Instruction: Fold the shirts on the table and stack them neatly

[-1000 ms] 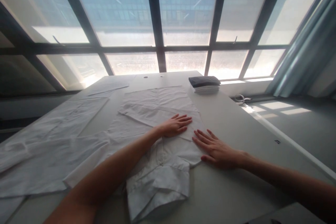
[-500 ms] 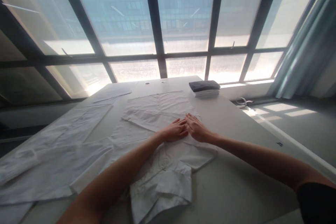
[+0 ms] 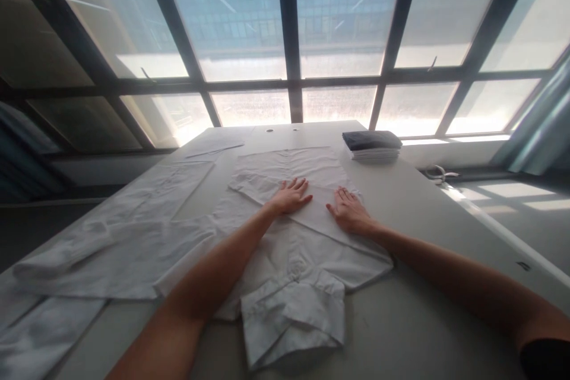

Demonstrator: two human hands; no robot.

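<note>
A white garment (image 3: pixel 303 249) lies spread on the pale table (image 3: pixel 401 303), its collar-like end nearest me and a folded strip running across its middle. My left hand (image 3: pixel 291 196) rests palm down on the middle of this garment, fingers spread. To its right, my right hand (image 3: pixel 350 212) lies flat near the garment's right edge, thumb apart from the fingers. A gap of cloth shows between the two hands. Neither hand holds anything.
More white garments (image 3: pixel 129 261) cover the table's left side. At the back right stands a stack of folded white cloth (image 3: pixel 376 154) with a dark folded cloth (image 3: pixel 371 140) on top. Windows rise behind the table; a pale coiled object (image 3: pixel 439 174) lies beyond its right edge.
My hands were together at the garment's right part; now they are apart, the left one further left with its fingers spread. The camera view has shifted left.
</note>
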